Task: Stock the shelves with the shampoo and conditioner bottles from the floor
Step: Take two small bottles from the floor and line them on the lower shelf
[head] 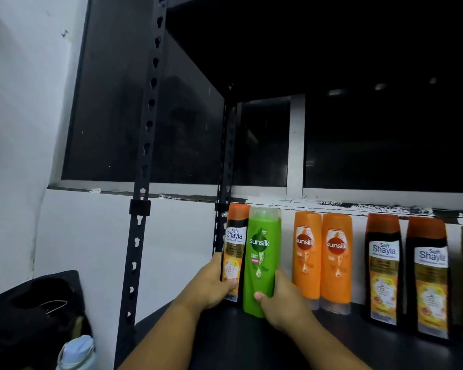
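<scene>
- Head view: our left hand (211,285) wraps round a dark bottle (234,249) w/ an orange cap, thumb across its lower front. The bottle is upright at the far left of the shelf (233,343), just beside the rear post (226,156).
- Our right hand (281,300) grips the green bottle (263,257) low on its body, thumb on the front. It's upright, touching the dark bottle's right side, base at shelf level; we can't tell if it's fully set down.
- Right of that, after a gap: two orange bottles (306,255) touching each other, then two more dark bottles (384,268), all upright along the back.
- One more bottle at the right edge is cut off & blurred.
- Bottom left, off the shelf: black bag (32,311) & pale water bottle (76,353).
- Behind it all: dark window (145,102).
</scene>
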Demonstrator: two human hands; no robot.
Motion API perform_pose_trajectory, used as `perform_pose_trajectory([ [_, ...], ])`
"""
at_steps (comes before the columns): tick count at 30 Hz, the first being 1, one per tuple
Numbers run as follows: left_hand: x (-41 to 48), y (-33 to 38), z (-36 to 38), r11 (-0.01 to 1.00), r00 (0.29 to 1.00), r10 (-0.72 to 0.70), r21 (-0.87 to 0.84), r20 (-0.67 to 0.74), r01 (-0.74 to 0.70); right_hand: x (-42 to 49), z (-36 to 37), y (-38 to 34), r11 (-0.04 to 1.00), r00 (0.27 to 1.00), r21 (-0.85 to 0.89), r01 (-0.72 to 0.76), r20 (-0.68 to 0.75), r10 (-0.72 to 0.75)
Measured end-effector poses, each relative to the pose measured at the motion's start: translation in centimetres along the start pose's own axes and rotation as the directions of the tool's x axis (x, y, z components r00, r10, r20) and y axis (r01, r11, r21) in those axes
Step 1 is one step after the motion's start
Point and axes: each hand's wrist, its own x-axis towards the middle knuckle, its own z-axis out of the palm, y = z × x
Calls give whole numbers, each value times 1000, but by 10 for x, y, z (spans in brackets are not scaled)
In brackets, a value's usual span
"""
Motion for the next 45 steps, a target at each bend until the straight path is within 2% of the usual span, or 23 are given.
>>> perform_pose_trajectory([
  [4, 6, -22, 1, 999, 1000, 16, -34, -20, -17, 7, 6, 13, 995, 1000, 98, -5, -15, 7],
  [11, 3, -25, -2, 999, 998, 33, -35, -57, -35, 10, 8, 8, 999, 994, -15, -31, -108, 29],
  [20, 0, -22, 0, 996, 996, 76, -50, -40, -78, 9, 7, 6, 999, 992, -26, -45, -122, 42],
  [35, 1, -21, 0, 998, 998, 50, -23, -43, -51, 11, 8, 10, 996, 992, -76, -47, -123, 37],
  [39, 0, -23, 2, 999, 999, 0, 44, -32, 2, 9, 7, 11, 994, 993, -96, -59, -105, 49],
  [43, -19, -15, -6, 960, 996, -74, 275, 46, 58, -3, 1, 5, 986, 993, -144, -83, -93, 70],
  [45, -30, -7, -9, 917, 986, -121, 393, 117, 66, -14, -3, 2, 964, 997, -256, -67, -48, 57],
])
